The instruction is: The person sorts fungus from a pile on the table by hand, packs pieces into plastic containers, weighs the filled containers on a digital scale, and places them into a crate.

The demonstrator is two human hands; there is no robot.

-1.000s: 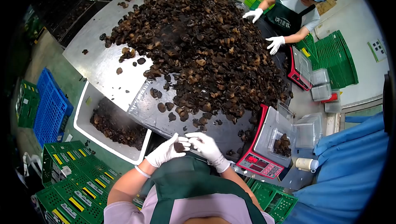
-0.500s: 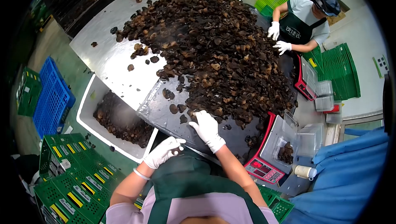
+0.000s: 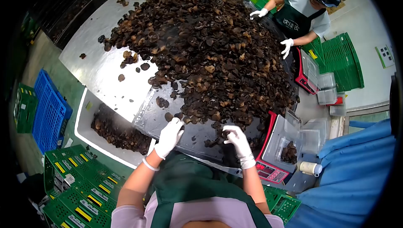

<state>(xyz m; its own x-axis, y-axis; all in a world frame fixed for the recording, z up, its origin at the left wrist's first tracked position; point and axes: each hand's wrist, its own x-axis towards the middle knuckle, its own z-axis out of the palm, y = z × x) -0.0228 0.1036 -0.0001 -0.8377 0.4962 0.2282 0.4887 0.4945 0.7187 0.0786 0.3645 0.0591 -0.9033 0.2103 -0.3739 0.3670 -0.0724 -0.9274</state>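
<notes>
Dark brown, ear-shaped pieces that look like fungus form a large pile point(image 3: 201, 56) on the table. At its near edge my left hand point(image 3: 169, 136), in a white glove, has its fingers drawn together beside a few loose pieces point(image 3: 168, 116); what they hold is hidden. My right hand point(image 3: 238, 145), gloved too, is over the dark sheet left of the near scale point(image 3: 278, 148). Its fingers are curled in against dark pieces, and their grip is too small to make out. On that scale a clear tray holds some pieces point(image 3: 289, 152).
A white bin point(image 3: 79, 119) with more pieces stands below the table's left edge. Green crates point(image 3: 79, 177) and a blue crate point(image 3: 49, 112) are at the left. Across the table a gloved co-worker point(image 3: 294, 22) stands by a second scale point(image 3: 308, 70). A jar point(image 3: 310, 168) stands at the right.
The small piece held between my hands a second ago no longer shows there. My left hand has moved up to the pile's edge, my right hand rightward. The co-worker's hands have moved apart.
</notes>
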